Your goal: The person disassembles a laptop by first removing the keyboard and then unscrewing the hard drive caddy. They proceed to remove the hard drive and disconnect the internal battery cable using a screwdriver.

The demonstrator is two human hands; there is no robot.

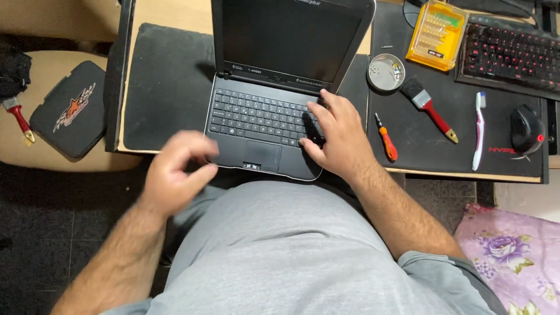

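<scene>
Nearest the body, the left hand (pixel 175 172) hovers off the front edge of the table (pixel 169 11), fingers (pixel 195 175) loosely curled together, empty, just short of the small black open laptop (pixel 274 111). The right hand (pixel 338 137) rests flat on the laptop's right keyboard side, fingers (pixel 312 119) spread on the keys. Right of those fingers lies an orange-handled screwdriver (pixel 386 140); beyond it, a red-handled brush (pixel 430 108), a round metal dish (pixel 385 72) and a yellow plastic bit case (pixel 437 35).

Home repair desk: laptop (pixel 280 87), screwdriver (pixel 385 139), brush (pixel 429 105).
</scene>
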